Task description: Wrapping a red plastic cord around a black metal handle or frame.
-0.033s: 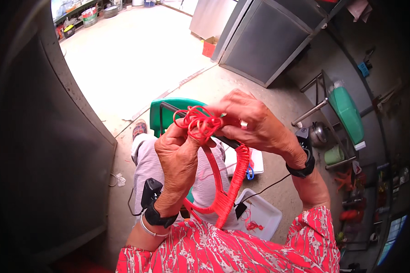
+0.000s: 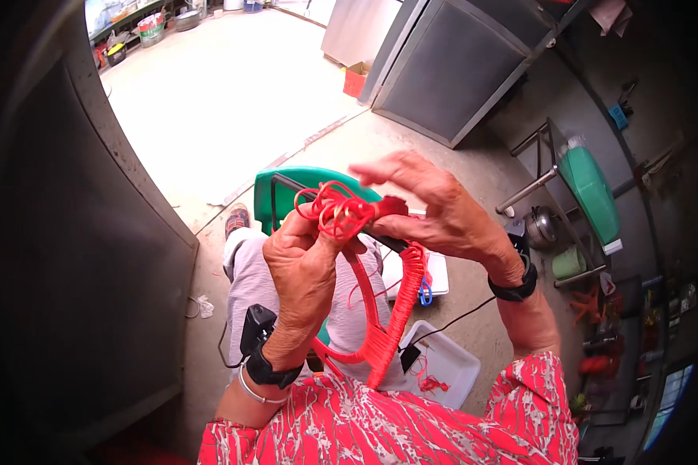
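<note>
My left hand is closed, pinching a loose bundle of thin red cord between thumb and fingers. Close by on the right, my right hand has its index finger stretched out and its thumb apart from it. A darker red end of the bundle sits in the gap between them; whether the thumb touches it I cannot tell. Below both hands, a frame tightly wrapped in red cord leans between my knees and against my body. A dark bar runs behind the fingers at its upper end.
A green chair stands just beyond my hands. On the floor at right lies a white tray with scraps of red cord. A green stool, a metal pot and grey cabinet doors are farther right. A dark panel rises at left.
My right hand's fingers have spread, the index finger lifting away from the cord bundle. The red end beside the thumb now shows more plainly. My left hand keeps its hold.
</note>
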